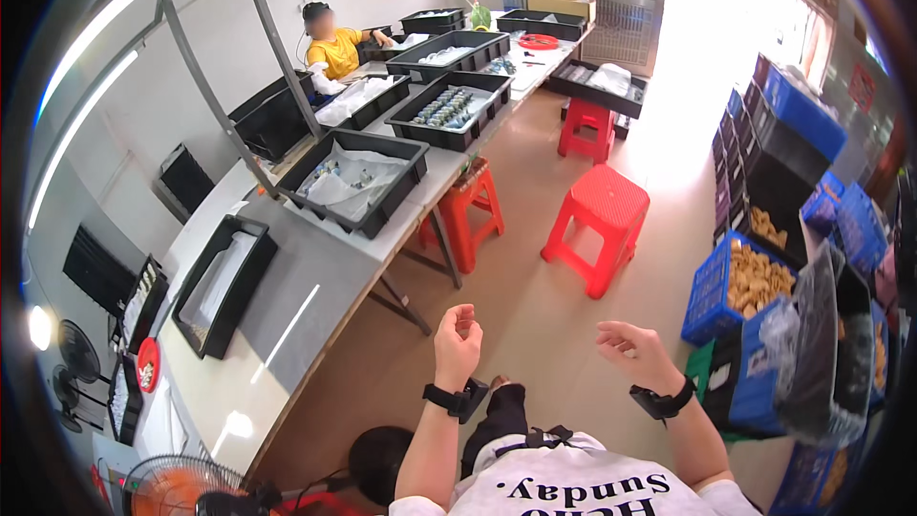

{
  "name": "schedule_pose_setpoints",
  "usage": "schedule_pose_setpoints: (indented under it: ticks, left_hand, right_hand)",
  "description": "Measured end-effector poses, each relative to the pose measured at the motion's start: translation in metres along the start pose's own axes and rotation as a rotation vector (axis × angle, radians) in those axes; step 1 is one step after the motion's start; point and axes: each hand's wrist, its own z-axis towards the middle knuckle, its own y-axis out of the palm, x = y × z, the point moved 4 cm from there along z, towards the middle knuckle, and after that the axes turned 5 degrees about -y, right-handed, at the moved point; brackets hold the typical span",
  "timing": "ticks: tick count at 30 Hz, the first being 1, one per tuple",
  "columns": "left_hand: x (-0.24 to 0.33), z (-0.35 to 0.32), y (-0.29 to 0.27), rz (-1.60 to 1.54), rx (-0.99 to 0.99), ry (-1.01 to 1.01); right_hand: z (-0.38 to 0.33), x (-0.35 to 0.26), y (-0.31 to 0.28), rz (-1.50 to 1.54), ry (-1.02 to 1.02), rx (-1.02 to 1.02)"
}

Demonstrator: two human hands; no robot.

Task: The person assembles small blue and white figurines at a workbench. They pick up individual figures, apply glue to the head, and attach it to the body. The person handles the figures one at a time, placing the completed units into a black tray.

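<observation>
My left hand is raised in front of me over the floor, its fingers loosely bent and nothing visible in it. To its right, my right hand hangs in the air as well, half curled with the fingers apart and no object in it. Both wrists wear a black strap with a small dark device. Neither hand touches anything. A red plastic stool stands on the floor beyond them. The long work table runs along my left, with a black tray holding small parts on a white sheet.
More black trays line the table, where a person in yellow sits on the far side. Blue crates with tan pieces are stacked at the right. An orange fan stands at lower left. Another red stool is tucked against the table.
</observation>
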Motion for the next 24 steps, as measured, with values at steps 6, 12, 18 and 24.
schedule_pose_setpoints:
  ticks: [6,12,18,24]
  left_hand:
    - [0.04,0.21,0.023,-0.019,-0.057,0.09]
    - [0.03,0.302,0.028,-0.064,-0.059,-0.047]
    - [0.021,0.378,0.02,0.058,0.014,-0.186]
    - [0.058,0.522,0.057,0.264,0.036,-0.173]
  right_hand:
    - [0.197,0.017,-0.014,-0.009,0.008,-0.02]
    - [0.339,0.073,-0.004,0.073,0.072,-0.206]
    - [0.535,0.137,-0.004,0.085,-0.171,-0.389]
    - [0.74,0.206,-0.001,0.0,-0.231,-0.465]
